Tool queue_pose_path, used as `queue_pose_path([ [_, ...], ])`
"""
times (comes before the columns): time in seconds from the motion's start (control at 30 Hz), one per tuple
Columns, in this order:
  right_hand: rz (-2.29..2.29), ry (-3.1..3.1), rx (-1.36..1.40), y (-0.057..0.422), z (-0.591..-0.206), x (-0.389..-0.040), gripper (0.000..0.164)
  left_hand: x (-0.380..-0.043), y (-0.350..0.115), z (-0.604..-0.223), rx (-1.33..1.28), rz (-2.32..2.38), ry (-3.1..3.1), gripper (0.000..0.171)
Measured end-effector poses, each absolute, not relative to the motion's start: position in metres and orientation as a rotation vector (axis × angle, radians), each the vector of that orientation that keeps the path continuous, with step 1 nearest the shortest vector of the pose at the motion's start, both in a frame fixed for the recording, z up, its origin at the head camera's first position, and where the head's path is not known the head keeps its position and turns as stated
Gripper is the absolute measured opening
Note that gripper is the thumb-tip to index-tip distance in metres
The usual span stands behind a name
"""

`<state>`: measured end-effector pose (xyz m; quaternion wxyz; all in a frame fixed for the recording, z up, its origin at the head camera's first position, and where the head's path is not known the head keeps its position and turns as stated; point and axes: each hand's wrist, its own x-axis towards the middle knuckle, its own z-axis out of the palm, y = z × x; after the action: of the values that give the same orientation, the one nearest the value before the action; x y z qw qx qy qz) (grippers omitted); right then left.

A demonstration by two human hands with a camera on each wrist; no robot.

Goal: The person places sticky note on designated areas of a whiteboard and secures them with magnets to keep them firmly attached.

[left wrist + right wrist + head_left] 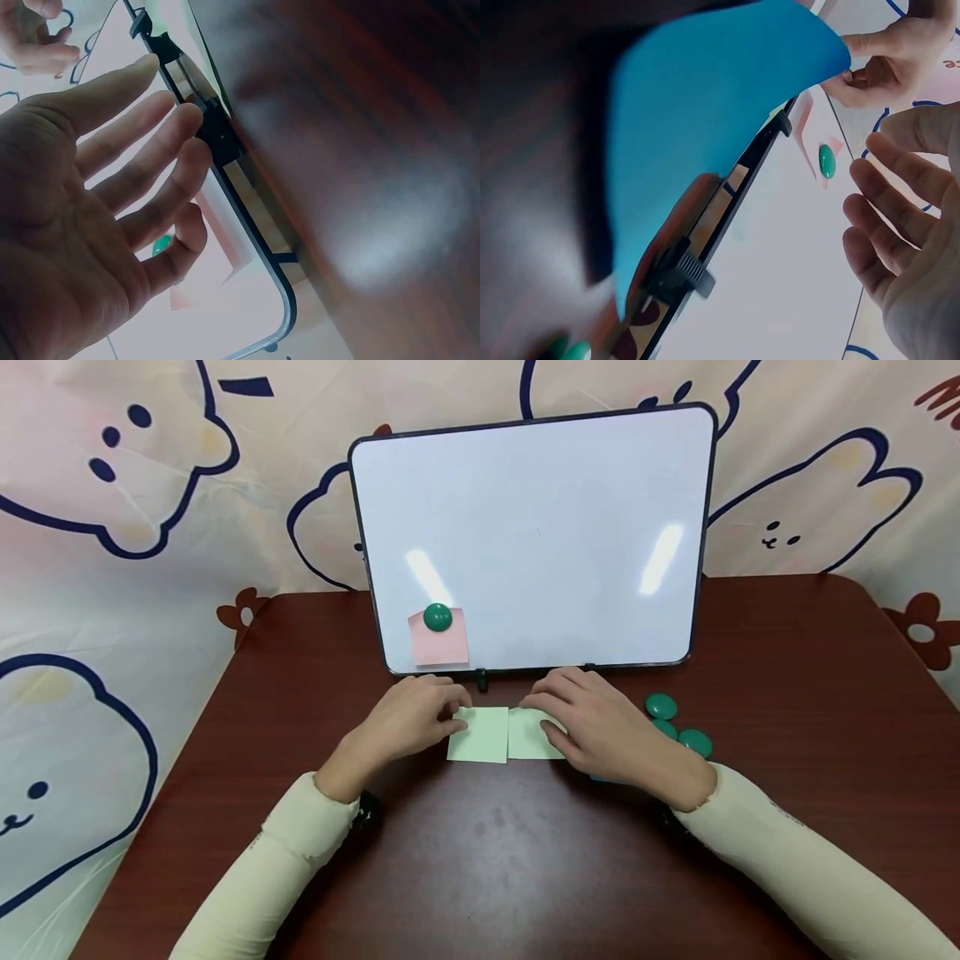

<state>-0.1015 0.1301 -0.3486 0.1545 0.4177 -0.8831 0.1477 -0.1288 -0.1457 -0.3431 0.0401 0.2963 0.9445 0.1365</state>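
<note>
Two pale green paper notes lie side by side on the table, a left note (480, 739) and a right note (528, 735). My left hand (408, 714) is at the left note's upper left edge, thumb and fingertips over it. Its fingers look loosely bent in the left wrist view, with no paper between them. Over the right note's right side is my right hand (600, 727), fingers relaxed and spread, covering part of it. A blue paper sheet (697, 90) shows large in the right wrist view; in the head view, my right hand hides most of it.
Behind the notes a whiteboard (540, 527) leans on black stand clips (482, 680). A green magnet (437, 617) holds a pink note (442, 647) at its lower left. Three loose green magnets (695, 743) lie right of my right hand on the dark wooden table (487, 877).
</note>
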Motion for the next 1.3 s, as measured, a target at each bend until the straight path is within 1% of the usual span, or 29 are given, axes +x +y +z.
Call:
queue_pose_path([
  [0.27,0.338,-2.462,1.275,0.158,-0.352,-0.1,0.027,-0.129,-0.147,-0.345,0.939,0.379,2.875,0.025],
  [0.37,0.286,-2.46,1.309,0.17,-0.354,-0.1,0.03,-0.128,-0.148,-0.345,0.944,0.369,2.876,0.027],
  [0.57,0.24,-2.508,1.387,0.187,-0.357,-0.101,0.033,-0.128,-0.146,-0.346,0.951,0.353,2.889,0.028],
  [0.7,0.244,-2.543,1.466,0.189,-0.358,-0.102,0.031,-0.128,-0.145,-0.345,0.948,0.357,2.883,0.028],
  [0.83,0.217,-2.555,1.515,0.187,-0.359,-0.102,0.025,-0.127,-0.143,-0.345,0.979,0.339,2.869,0.027],
  [0.97,0.166,-2.574,1.506,0.185,-0.359,-0.105,0.022,-0.127,-0.141,-0.346,1.02,0.284,2.865,0.025],
  [1.3,0.124,-2.603,1.399,0.199,-0.362,-0.119,0.029,-0.129,-0.142,-0.351,1.048,0.232,2.919,0.024],
])
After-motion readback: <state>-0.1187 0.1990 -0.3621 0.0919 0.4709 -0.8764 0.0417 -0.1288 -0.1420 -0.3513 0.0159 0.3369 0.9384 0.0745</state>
